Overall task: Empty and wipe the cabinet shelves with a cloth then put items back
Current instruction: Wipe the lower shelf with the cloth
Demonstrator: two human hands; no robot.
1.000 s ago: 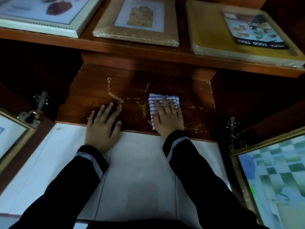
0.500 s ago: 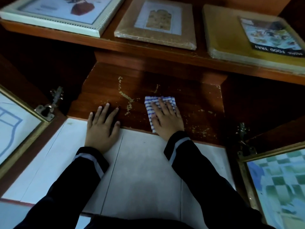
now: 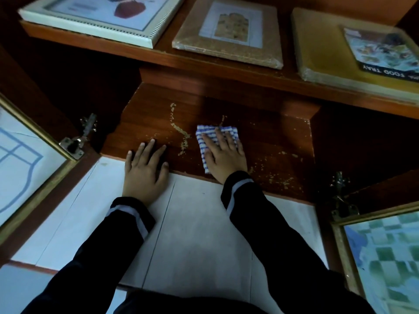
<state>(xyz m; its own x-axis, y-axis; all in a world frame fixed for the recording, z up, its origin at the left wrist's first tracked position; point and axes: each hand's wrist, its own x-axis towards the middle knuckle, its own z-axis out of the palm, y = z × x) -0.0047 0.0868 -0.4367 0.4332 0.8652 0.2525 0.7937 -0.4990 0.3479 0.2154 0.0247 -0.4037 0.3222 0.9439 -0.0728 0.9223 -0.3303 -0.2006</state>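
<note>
The bottom cabinet shelf is dark brown wood with pale scratch marks and flecks. A folded blue-and-white striped cloth lies flat on it near the front edge. My right hand presses on the cloth with straight, spread fingers. Left of it, my left hand rests flat across the shelf's front edge, fingers straight, holding nothing. Three items lie on the surface above: a white-framed picture, a brown-framed picture and a wrapped yellow food tray.
Two cabinet doors stand open: a gold-framed glass door at the left and another at the right, each with a metal hinge. White floor tiles lie under my arms.
My right hand and the cloth have slid a little to the left along the shelf. The left hand stays planted at the front edge. The view has shifted slightly.
</note>
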